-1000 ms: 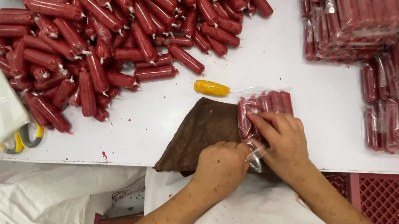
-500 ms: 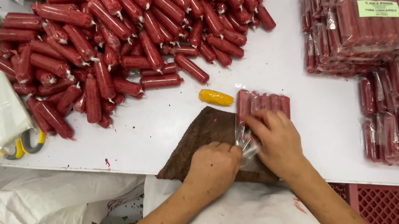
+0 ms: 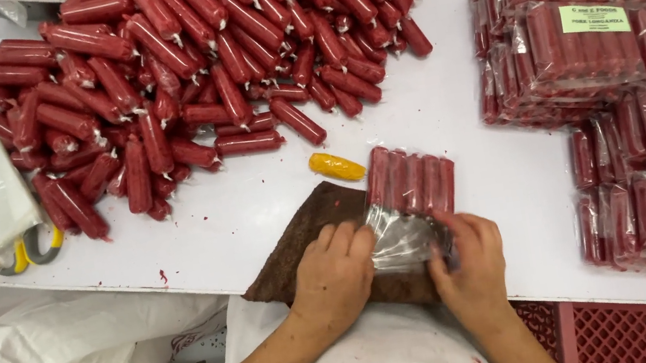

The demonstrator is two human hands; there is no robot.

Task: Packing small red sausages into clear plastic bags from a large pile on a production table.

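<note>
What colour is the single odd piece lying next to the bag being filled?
Yellow-orange piece, clearest in the head view.

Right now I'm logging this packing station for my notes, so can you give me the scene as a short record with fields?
left hand: presses the open end of the clear bag of red sausages
right hand: grips the same bag end
under the bag: brown cloth
table: white
loose pile: red sausages
beside the bag: one yellow sausage
right side: labelled sausage packs
left edge: scissors

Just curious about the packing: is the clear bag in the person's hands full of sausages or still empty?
Full: a row of red sausages fills the clear bag. Left hand and right hand pinch its loose end.
</note>
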